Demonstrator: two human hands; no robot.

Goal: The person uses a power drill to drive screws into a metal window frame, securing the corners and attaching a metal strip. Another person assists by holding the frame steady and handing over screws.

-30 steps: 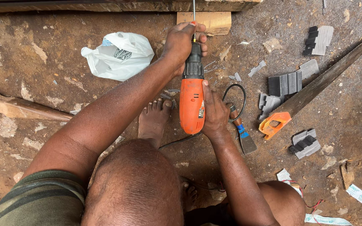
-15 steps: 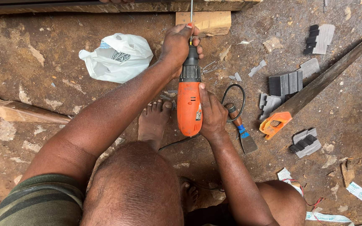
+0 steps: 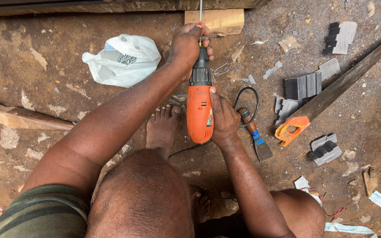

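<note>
Centre of frame: orange electric drill (image 3: pixel 199 112), bit pointing to top edge. Left hand (image 3: pixel 186 48) fingers clamped round chuck end; right hand (image 3: pixel 223 121) fingers clamped on drill body. White plastic bag (image 3: pixel 122 59) upper left, handsaw (image 3: pixel 331 94) at right.

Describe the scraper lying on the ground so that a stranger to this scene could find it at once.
Start at the orange electric drill that both hands hold in the middle of the dirt floor. Just right of the right hand, beside a black cable loop, lies the small scraper. Its brown wooden handle, blue collar and flat grey metal blade distinguish it from the orange-handled handsaw further right.

Rough carpentry workshop, dirt floor (image 3: pixel 31 79) strewn with wood chips (image 3: pixel 289 43), handsaw (image 3: pixel 331 94), chisel (image 3: pixel 254 134), timber offcuts (image 3: pixel 219 21)
</note>
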